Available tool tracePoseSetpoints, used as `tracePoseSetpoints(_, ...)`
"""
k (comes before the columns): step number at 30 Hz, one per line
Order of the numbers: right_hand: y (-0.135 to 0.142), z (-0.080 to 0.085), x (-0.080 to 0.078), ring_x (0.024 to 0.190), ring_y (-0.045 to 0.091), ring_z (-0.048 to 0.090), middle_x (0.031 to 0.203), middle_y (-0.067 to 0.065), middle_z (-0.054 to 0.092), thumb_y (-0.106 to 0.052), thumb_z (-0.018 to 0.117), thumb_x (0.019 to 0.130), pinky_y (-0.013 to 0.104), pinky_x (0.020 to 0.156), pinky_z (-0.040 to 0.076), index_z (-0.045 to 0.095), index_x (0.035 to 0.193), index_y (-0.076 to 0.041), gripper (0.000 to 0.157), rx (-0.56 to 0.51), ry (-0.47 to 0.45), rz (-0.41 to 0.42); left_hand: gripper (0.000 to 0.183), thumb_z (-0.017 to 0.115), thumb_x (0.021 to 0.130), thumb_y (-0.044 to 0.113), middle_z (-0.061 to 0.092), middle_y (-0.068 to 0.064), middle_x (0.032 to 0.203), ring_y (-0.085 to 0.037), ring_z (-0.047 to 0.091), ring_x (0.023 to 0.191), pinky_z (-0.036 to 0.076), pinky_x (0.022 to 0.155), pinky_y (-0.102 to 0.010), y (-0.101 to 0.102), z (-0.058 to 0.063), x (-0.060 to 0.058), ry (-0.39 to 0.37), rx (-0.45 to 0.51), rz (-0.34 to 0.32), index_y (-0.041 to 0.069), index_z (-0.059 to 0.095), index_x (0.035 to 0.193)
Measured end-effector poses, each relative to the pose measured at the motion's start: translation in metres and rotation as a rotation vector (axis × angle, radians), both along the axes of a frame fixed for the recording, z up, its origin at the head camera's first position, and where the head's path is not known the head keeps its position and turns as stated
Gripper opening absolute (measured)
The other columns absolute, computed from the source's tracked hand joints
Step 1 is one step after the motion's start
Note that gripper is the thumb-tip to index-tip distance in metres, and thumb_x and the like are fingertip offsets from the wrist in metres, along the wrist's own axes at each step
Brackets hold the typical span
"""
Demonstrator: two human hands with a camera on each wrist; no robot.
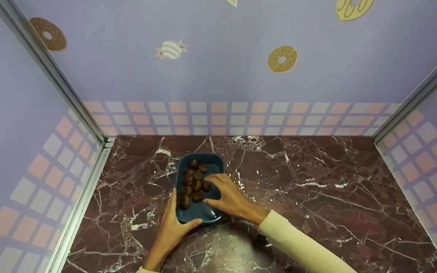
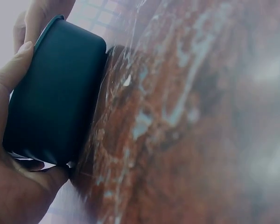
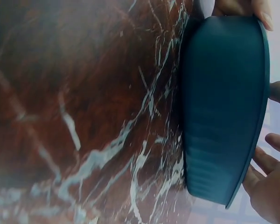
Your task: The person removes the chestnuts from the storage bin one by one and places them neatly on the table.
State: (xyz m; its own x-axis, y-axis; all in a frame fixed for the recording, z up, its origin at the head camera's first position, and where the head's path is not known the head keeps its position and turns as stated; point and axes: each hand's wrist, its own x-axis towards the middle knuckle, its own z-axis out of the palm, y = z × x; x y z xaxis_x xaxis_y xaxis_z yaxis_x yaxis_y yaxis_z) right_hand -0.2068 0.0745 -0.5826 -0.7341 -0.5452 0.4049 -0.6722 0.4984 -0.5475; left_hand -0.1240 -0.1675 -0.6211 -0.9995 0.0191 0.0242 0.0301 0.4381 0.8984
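A dark teal rectangular dish [image 1: 216, 161] stands on the marbled tabletop, holding several brown, glossy chestnuts [image 1: 197, 174] bunched toward its left side. My left hand [image 1: 175, 223] grips the dish at its near left corner, fingers along the left wall and thumb at the near rim. In the left wrist view the same thumb lies against the outer wall of the dish [image 2: 60, 88]. Over the right rim reaches my right hand [image 1: 230, 195], its thumb and fingers spread apart above the inside. One chestnut [image 1: 206, 185] sits right at these fingertips, with a gap to the thumb.
Dark red marbled tabletop [image 1: 336, 212] with white veins surrounds the dish. Behind it rises a purple wall [image 1: 226, 76] with sweets and checks printed on it. Further panels close off the left and right sides, with metal rails [image 1: 78, 201] along the corners.
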Motion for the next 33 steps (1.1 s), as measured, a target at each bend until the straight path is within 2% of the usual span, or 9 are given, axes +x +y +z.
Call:
tracePoseSetpoints(8, -0.011, 0.000, -0.005, 0.135, 0.032, 0.059, 0.143, 0.016, 0.066, -0.026, 0.093, 0.092, 0.047, 0.117, 0.050, 0.069, 0.141, 0.000, 0.061, 0.066, -0.034, 0.037, 0.134, 0.099, 0.085, 0.038, 0.011, -0.026, 0.182, -0.052, 0.019, 0.164, 0.027, 0.125, -0.074, 0.002, 0.003, 0.000, -0.029, 0.009, 0.002, 0.014, 0.007, 0.179)
tracePoseSetpoints(14, -0.019, 0.006, -0.009, 0.130, 0.026, 0.064, 0.139, 0.008, 0.070, -0.030, 0.092, 0.092, 0.042, 0.115, 0.052, 0.074, 0.136, -0.008, 0.052, 0.215, -0.082, 0.029, 0.134, 0.100, 0.083, 0.036, 0.012, -0.024, 0.182, -0.050, 0.020, 0.165, 0.027, 0.126, -0.073, 0.003, 0.002, -0.001, -0.021, 0.010, 0.006, 0.013, 0.009, 0.179)
tracePoseSetpoints(20, -0.029, 0.012, -0.012, 0.128, 0.024, 0.066, 0.138, 0.006, 0.074, -0.035, 0.092, 0.092, 0.049, 0.112, 0.052, 0.077, 0.135, -0.012, 0.051, 0.357, -0.112, 0.025, 0.134, 0.101, 0.083, 0.035, 0.013, -0.023, 0.182, -0.050, 0.023, 0.164, 0.028, 0.126, -0.072, 0.003, 0.001, 0.001, -0.014, 0.017, 0.019, 0.013, 0.009, 0.179)
tracePoseSetpoints(28, -0.038, 0.008, -0.011, 0.117, 0.022, 0.066, 0.133, 0.002, 0.077, -0.039, 0.091, 0.093, 0.043, 0.100, 0.052, 0.081, 0.131, -0.017, 0.044, 0.454, -0.043, -0.031, 0.134, 0.099, 0.084, 0.038, 0.012, -0.022, 0.183, -0.050, 0.024, 0.163, 0.029, 0.126, -0.071, 0.003, 0.000, 0.000, -0.028, 0.032, 0.021, 0.015, 0.008, 0.179)
tracePoseSetpoints(33, -0.042, 0.002, -0.010, 0.106, 0.022, 0.066, 0.122, -0.001, 0.078, -0.038, 0.089, 0.092, 0.040, 0.090, 0.050, 0.084, 0.122, -0.020, 0.036, 0.484, 0.065, -0.065, 0.133, 0.098, 0.086, 0.039, 0.008, -0.022, 0.183, -0.051, 0.021, 0.164, 0.028, 0.125, -0.073, 0.003, -0.001, 0.000, -0.043, 0.050, 0.015, 0.016, 0.006, 0.179)
